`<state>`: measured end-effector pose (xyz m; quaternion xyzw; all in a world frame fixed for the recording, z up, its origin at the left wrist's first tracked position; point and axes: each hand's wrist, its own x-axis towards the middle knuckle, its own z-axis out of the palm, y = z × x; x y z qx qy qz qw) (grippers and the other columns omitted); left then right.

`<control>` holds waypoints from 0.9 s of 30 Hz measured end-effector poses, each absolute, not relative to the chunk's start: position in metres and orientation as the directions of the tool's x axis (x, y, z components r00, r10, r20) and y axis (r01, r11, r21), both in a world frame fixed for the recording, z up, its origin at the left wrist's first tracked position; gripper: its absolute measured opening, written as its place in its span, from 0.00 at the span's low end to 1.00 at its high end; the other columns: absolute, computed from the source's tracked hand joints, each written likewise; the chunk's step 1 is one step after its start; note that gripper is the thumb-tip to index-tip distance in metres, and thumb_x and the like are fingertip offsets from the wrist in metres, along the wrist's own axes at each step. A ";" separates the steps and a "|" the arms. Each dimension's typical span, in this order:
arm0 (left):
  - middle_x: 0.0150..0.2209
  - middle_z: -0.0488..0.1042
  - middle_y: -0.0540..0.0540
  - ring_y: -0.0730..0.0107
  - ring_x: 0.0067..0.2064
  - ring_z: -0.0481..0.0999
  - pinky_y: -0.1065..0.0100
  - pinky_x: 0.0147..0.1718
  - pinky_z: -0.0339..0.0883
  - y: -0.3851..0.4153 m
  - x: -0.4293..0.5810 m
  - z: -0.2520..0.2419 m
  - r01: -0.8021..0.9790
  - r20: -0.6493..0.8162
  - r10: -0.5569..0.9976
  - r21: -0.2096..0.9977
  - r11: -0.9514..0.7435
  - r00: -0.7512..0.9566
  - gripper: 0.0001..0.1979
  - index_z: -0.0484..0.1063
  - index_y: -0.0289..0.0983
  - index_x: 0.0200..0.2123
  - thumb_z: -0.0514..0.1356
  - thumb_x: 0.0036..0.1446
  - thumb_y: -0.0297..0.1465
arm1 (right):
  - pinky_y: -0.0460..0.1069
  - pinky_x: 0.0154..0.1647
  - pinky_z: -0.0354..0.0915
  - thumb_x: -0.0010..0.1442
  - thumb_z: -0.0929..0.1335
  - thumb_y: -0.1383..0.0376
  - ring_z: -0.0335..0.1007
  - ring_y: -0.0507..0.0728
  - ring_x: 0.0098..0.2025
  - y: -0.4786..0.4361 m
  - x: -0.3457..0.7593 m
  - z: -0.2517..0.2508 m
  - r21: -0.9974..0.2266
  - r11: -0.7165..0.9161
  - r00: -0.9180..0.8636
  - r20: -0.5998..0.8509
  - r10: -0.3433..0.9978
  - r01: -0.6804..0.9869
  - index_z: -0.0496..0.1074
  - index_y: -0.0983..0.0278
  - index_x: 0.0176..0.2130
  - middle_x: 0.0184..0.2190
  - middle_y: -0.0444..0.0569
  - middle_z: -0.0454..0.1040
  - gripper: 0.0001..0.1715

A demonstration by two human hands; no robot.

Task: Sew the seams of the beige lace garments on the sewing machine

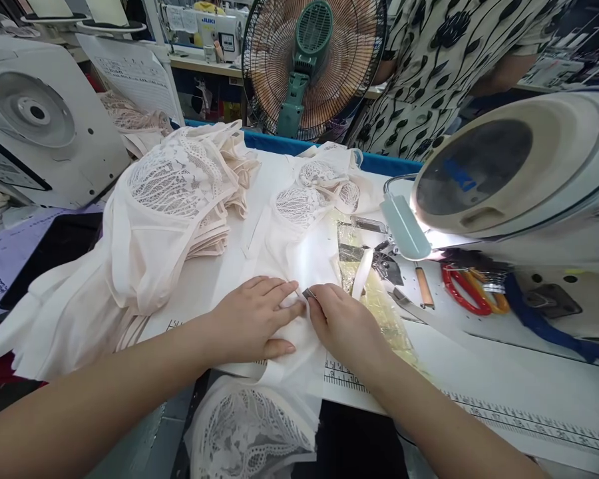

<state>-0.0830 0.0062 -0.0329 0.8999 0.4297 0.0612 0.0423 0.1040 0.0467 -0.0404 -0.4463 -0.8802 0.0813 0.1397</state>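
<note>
A pale cream lace bra lies over the table's front edge, its lace cup hanging down and its plain fabric running up under both hands. My left hand rests flat on this fabric, thumb apart from the fingers, pressing it to the table. Close against its fingertips, my right hand is closed around a small dark metal tool. Only the tool's tip shows, so its exact kind is hidden. Further up the table, more lace cups lie joined to cream fabric.
A tall stack of lace bras stands at left. At right are a sewing machine head, a lamp, a wooden-handled tool and red-handled scissors. Behind the table are a fan and a person in a patterned garment.
</note>
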 end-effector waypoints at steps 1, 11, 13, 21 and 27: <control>0.61 0.58 0.36 0.50 0.60 0.58 0.52 0.57 0.50 0.006 -0.083 -0.033 0.769 0.072 0.780 0.131 -0.626 0.622 0.29 0.61 0.37 0.57 0.54 0.57 0.46 | 0.46 0.19 0.51 0.60 0.56 0.69 0.62 0.53 0.23 0.047 0.104 -0.041 -0.246 0.592 -0.568 0.167 0.806 0.767 0.64 0.63 0.29 0.27 0.48 0.68 0.12; 0.61 0.57 0.37 0.51 0.61 0.56 0.53 0.57 0.50 0.007 -0.083 -0.033 0.777 0.051 0.786 0.126 -0.616 0.616 0.29 0.61 0.39 0.57 0.53 0.57 0.48 | 0.46 0.18 0.47 0.59 0.58 0.72 0.59 0.53 0.21 0.047 0.100 -0.035 -0.065 0.626 -0.618 0.110 0.779 0.777 0.67 0.64 0.29 0.24 0.47 0.65 0.12; 0.61 0.57 0.37 0.51 0.60 0.57 0.52 0.57 0.50 0.007 -0.084 -0.033 0.776 0.056 0.784 0.121 -0.619 0.618 0.29 0.61 0.39 0.57 0.53 0.57 0.48 | 0.46 0.18 0.46 0.58 0.58 0.73 0.58 0.52 0.20 0.046 0.099 -0.032 -0.026 0.638 -0.635 0.073 0.769 0.769 0.68 0.64 0.30 0.24 0.47 0.65 0.12; 0.61 0.57 0.37 0.50 0.60 0.58 0.52 0.57 0.51 0.007 -0.081 -0.031 0.780 0.050 0.787 0.107 -0.616 0.615 0.28 0.62 0.39 0.56 0.53 0.57 0.48 | 0.46 0.18 0.45 0.58 0.60 0.73 0.56 0.52 0.19 0.038 0.107 -0.028 0.031 0.644 -0.645 0.036 0.763 0.764 0.69 0.65 0.30 0.24 0.47 0.64 0.11; 0.61 0.57 0.37 0.50 0.60 0.57 0.52 0.57 0.50 0.007 -0.081 -0.030 0.785 0.021 0.791 0.110 -0.610 0.611 0.28 0.62 0.40 0.57 0.53 0.57 0.48 | 0.46 0.17 0.46 0.57 0.60 0.73 0.56 0.51 0.18 0.029 0.116 -0.021 0.027 0.631 -0.630 -0.040 0.776 0.775 0.67 0.64 0.29 0.22 0.44 0.62 0.10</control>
